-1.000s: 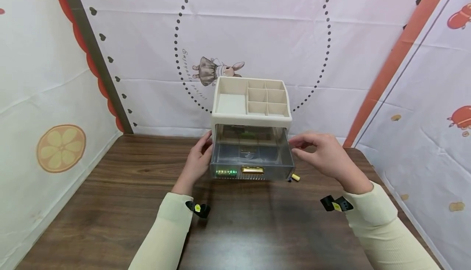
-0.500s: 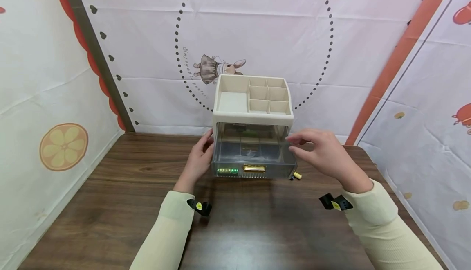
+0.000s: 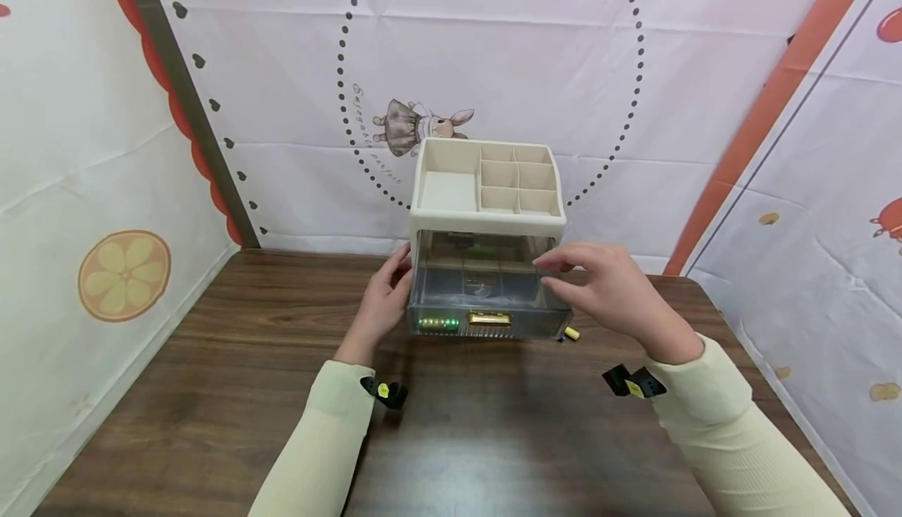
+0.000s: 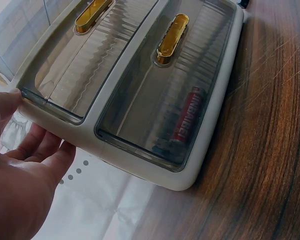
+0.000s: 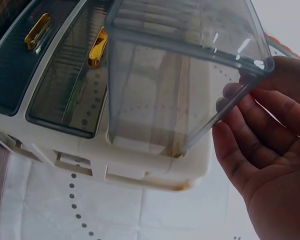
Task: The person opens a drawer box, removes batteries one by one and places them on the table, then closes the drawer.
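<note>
A cream drawer organizer (image 3: 486, 225) stands on the table with its clear top drawer (image 3: 486, 298) pulled out. My left hand (image 3: 380, 309) grips the organizer's left side, thumb at the front frame and fingers behind it. My right hand (image 3: 606, 290) is at the drawer's right rim, thumb and fingertips apart above its inside; in the right wrist view the fingers lie along the clear side wall. Nothing shows between them. Through the bottom drawer front a red battery (image 4: 189, 115) lies in the left wrist view. A green object (image 5: 76, 100) shows in the middle drawer.
A small yellow cylinder (image 3: 572, 333) lies on the wooden table (image 3: 479, 431) by the organizer's right front corner, beside something dark. The top tray (image 3: 451, 192) has several compartments. A printed cloth (image 3: 493, 47) hangs close behind.
My right hand has moved left, from beside the drawer's right wall to over its rim. The left hand keeps its place on the organizer. The view has shifted slightly.
</note>
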The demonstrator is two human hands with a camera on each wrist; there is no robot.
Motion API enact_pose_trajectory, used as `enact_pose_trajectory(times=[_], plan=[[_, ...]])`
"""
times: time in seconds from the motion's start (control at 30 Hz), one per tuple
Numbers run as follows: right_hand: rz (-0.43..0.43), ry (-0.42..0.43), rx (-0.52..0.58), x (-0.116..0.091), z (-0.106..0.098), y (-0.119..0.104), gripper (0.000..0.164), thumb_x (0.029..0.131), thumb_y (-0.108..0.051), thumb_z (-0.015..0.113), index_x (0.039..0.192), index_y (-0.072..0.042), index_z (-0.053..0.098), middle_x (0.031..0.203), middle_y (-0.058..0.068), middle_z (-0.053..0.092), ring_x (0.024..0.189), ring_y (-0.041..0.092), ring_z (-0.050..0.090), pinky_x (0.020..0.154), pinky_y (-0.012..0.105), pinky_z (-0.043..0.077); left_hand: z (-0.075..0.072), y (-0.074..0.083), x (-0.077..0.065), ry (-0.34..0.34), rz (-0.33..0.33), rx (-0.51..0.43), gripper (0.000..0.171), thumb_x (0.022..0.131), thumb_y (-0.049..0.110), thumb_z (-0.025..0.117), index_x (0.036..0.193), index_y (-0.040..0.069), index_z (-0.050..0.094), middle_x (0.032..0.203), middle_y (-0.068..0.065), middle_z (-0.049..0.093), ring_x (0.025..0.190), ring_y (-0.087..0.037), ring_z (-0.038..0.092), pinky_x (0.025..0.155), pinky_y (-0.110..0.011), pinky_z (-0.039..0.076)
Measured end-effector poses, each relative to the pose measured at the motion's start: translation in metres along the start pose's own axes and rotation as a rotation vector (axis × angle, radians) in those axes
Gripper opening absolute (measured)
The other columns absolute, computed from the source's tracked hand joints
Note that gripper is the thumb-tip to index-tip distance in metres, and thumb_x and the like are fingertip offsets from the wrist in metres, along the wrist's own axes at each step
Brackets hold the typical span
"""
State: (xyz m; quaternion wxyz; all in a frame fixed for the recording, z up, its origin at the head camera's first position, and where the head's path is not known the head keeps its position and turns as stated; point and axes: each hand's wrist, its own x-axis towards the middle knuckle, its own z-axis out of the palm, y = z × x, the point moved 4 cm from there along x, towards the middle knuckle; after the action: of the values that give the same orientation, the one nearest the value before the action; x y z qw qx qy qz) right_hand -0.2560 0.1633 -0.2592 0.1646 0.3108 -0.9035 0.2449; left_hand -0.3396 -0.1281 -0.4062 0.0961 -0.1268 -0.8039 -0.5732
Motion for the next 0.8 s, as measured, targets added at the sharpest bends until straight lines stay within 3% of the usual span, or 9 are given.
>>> enact_pose_trajectory(times=[0.8], plan=[[-0.032, -0.104, 0.038, 0.021, 0.015, -0.024, 0.023, 0.087, -0.018, 0.074, 0.109, -0.015, 0.072, 0.104, -0.002, 0.072, 0.094, 0.011, 0.065, 0.082, 0.036, 0.053, -0.001, -0.002, 0.002, -0.006, 0.015, -0.008, 0.05, 0.102, 0.033, 0.048, 0.15, 0.029, 0.036, 0.133, -0.012, 0.057, 0.117, -0.027, 0.056, 0.097, -0.047, 0.047]])
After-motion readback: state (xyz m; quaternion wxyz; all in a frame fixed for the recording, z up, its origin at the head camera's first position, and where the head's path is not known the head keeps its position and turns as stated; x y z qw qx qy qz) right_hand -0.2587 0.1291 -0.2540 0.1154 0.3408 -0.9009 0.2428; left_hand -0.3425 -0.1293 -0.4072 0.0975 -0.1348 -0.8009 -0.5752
